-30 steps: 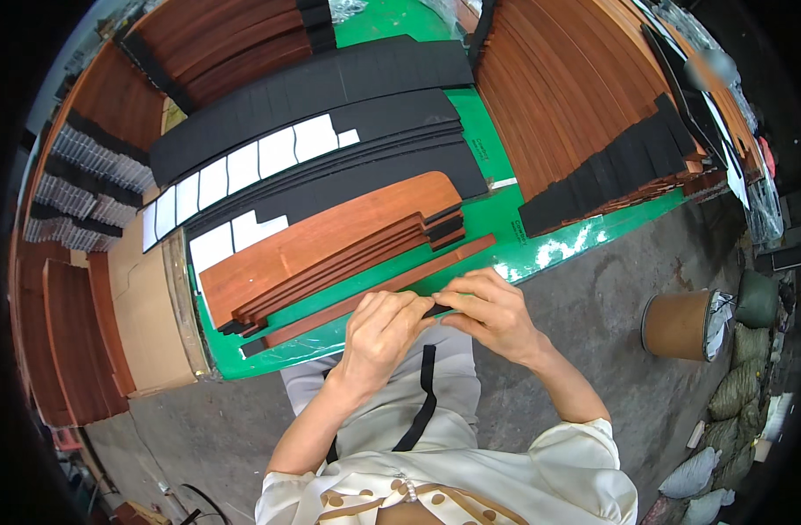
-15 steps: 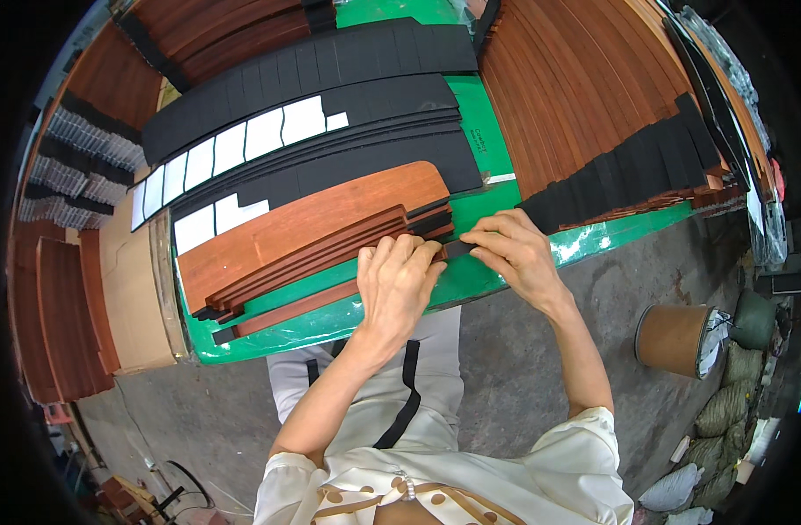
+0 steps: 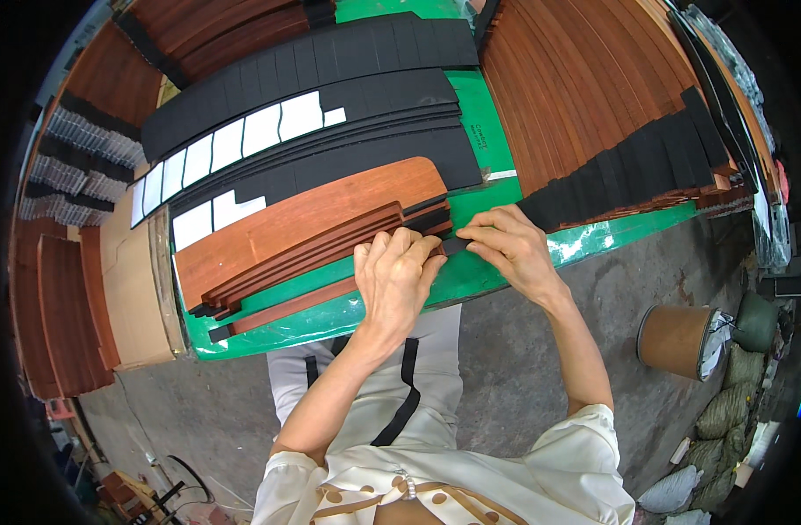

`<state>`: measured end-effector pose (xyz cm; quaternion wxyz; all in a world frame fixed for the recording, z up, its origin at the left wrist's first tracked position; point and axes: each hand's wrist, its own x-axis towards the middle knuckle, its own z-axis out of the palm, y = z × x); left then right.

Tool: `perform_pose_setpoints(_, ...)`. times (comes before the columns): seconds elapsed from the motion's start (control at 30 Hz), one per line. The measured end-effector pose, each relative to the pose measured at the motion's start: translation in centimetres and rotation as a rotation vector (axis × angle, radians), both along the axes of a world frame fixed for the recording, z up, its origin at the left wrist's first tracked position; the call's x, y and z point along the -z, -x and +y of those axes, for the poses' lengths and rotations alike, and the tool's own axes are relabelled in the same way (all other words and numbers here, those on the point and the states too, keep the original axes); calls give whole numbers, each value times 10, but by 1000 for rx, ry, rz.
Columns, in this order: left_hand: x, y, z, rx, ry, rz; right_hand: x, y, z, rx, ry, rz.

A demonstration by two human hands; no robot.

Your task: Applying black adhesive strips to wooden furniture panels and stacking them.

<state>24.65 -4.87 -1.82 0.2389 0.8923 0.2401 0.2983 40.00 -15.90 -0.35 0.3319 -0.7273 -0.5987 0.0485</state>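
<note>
A narrow reddish-brown wooden strip (image 3: 297, 305), with a black piece at its left end, lies along the near edge of the green table (image 3: 497, 267). My left hand (image 3: 393, 278) is closed around the strip's right end. Just to its right, my right hand (image 3: 508, 248) pinches a black strip (image 3: 454, 246) at that same end. How the black strip meets the wood is hidden by my fingers. Right behind my left hand sits a stack of wooden boards (image 3: 313, 229), its ends edged in black.
Black foam sheets (image 3: 330, 162) and white sheets (image 3: 260, 127) lie beyond the stack. Black-ended wooden boards (image 3: 584, 96) stand packed at the right. Cardboard (image 3: 138, 297) borders the left side. A brown drum (image 3: 674, 341) stands on the floor at the right.
Both hands stay at the strip's right end with almost the same grip. The view has shifted very slightly; nothing has been let go.
</note>
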Motion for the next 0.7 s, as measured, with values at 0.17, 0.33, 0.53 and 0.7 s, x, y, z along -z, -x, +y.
perform_pose_setpoints(0.17,-1,0,0,-6,-2,32,0,-1,0,-8,5,23)
perform_pose_setpoints(0.33,0,0,2,10,-7,-11,-1,0,1,-5,10,15)
perform_pose_setpoints(0.53,1,1,0,9,-15,-4,0,3,0,7,-6,-18)
perform_pose_setpoints(0.7,-3,2,0,39,-49,17,4,4,-3,15,0,-6)
